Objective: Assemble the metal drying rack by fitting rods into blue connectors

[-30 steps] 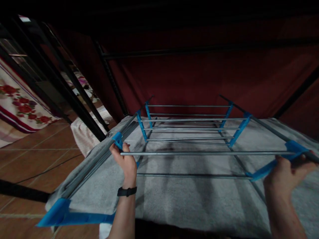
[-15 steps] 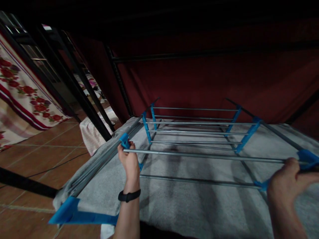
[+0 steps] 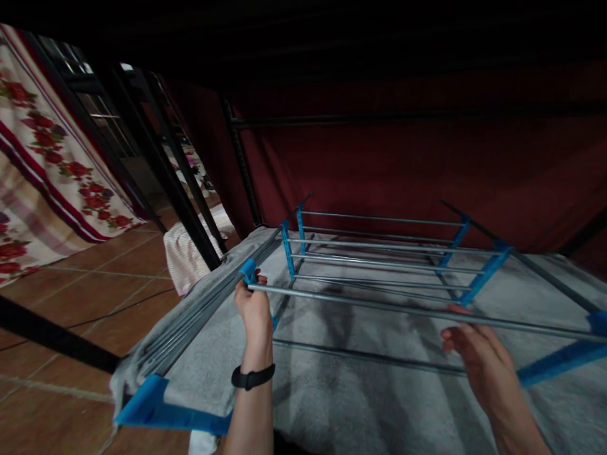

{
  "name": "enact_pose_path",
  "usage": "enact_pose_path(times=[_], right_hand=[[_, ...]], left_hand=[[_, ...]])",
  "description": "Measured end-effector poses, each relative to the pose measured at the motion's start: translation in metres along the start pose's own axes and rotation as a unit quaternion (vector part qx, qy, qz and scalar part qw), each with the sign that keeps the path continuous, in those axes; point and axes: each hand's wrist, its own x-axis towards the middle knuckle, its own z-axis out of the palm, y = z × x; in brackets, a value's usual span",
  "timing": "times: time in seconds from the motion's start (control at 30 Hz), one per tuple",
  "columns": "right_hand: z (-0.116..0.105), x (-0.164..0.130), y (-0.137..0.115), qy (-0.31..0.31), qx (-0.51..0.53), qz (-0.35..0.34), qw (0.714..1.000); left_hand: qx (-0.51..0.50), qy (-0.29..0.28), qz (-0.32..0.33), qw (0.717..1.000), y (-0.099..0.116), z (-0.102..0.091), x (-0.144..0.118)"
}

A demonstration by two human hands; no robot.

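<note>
A rack of grey metal tubes (image 3: 389,304) and blue plastic brackets (image 3: 288,249) lies on its side on a grey blanket (image 3: 341,398). My left hand (image 3: 253,309), with a black band on the wrist, is closed round the left end of the nearest long tube, at a blue bracket (image 3: 248,270). Just below that tube, toward the right, my right hand (image 3: 484,351) is open with its fingers stretched leftward; whether it touches the tube I cannot tell. Farther right, a slanting blue bracket (image 3: 564,361) joins the near tubes.
Several loose grey tubes (image 3: 194,322) lie along the blanket's left edge, beside a blue plastic piece (image 3: 165,407). Black metal posts (image 3: 165,170) stand at the left and a dark red curtain (image 3: 379,164) hangs behind. Tiled floor (image 3: 95,303) shows at left.
My right hand has let go of the right end of the near tube and moved left beneath it. My left hand keeps its hold. The view has shifted slightly.
</note>
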Motion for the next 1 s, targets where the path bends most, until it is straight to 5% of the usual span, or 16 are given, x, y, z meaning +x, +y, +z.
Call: enact_pose_path(times=[0.13, 0.27, 0.37, 1.0], right_hand=[[0.062, -0.012, -0.008, -0.116, 0.103, 0.083, 0.984], [0.088, -0.009, -0.014, -0.065, 0.150, 0.090, 0.982], [0.089, -0.005, -0.011, -0.019, 0.158, 0.084, 0.984], [0.081, -0.008, -0.012, -0.018, 0.155, 0.074, 0.985]], left_hand=[[0.038, -0.010, 0.009, 0.999, 0.000, -0.001, 0.001], [0.050, -0.016, 0.025, 0.998, 0.001, -0.002, -0.001], [0.047, -0.022, 0.047, 0.998, 0.003, -0.004, -0.005], [0.044, -0.078, 0.074, 0.993, 0.007, -0.009, -0.026]])
